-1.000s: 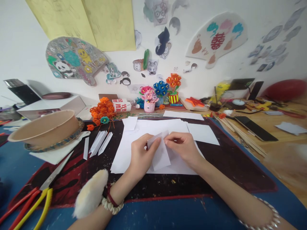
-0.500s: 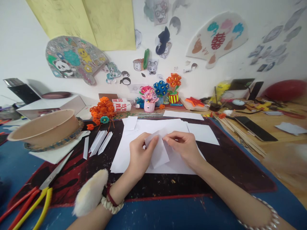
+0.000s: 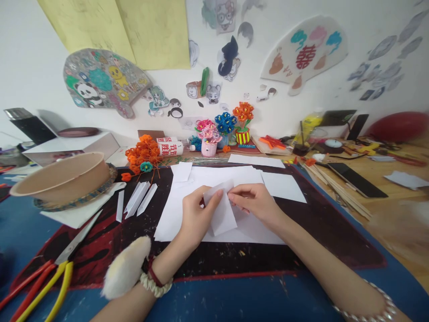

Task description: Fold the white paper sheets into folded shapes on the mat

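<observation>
A small folded piece of white paper [image 3: 224, 218] stands tilted above larger white sheets [image 3: 170, 219] on a dark mat. My left hand [image 3: 198, 214] pinches it between thumb and fingers at its upper left. The fingertips of my right hand [image 3: 255, 202] are pressed together at the paper's right edge; whether they grip it is too small to tell. Folded white paper strips [image 3: 137, 200] lie on the mat to the left of the sheets.
Scissors [image 3: 69, 255] with red and yellow handles lie at the left, below a tan bowl-like container [image 3: 63, 179]. Orange craft flowers [image 3: 144, 154] and small flower pots [image 3: 209, 148] stand at the back. Wooden sticks [image 3: 342, 192] and a black phone [image 3: 357, 180] are at the right.
My right hand's lower fingers have shifted slightly beside the folded paper. My left hand keeps its hold, almost unmoved.
</observation>
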`<state>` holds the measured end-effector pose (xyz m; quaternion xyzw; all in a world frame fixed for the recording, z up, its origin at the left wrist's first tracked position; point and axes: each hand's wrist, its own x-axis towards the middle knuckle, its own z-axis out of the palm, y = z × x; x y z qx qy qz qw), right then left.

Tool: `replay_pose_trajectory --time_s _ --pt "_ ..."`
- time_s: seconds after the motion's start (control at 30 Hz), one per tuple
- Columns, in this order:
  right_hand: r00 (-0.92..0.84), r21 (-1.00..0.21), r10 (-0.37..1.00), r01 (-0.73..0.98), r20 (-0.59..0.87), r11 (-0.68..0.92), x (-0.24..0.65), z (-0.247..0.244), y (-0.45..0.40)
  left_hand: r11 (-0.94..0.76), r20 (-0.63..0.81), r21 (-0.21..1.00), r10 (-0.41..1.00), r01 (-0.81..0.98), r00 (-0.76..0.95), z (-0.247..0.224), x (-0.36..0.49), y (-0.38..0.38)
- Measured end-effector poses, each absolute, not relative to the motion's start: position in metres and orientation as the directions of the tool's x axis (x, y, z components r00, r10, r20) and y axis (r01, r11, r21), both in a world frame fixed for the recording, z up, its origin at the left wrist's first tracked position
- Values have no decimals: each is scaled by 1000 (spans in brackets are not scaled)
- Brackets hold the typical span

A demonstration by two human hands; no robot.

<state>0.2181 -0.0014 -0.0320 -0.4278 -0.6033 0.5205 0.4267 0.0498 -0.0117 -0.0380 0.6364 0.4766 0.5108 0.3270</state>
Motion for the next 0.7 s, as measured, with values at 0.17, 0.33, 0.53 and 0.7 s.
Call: replay_pose_trajectory --time_s 0.17,0.33,0.53,0.7 --pt "-264 -989 962 111 64 96 218 -29 -2 -329 333 900 942 288 34 -36 50 -13" --pt "-221 -981 968 120 120 149 217 -30 -2 -356 354 882 933 308 65 -35 51 -14" --pt "-143 -985 977 48 156 164 214 -35 -4 -403 405 855 912 327 64 -38 52 -13" --pt "-103 -983 980 59 168 175 210 -37 -5 -413 422 838 905 356 56 -37 52 -15"
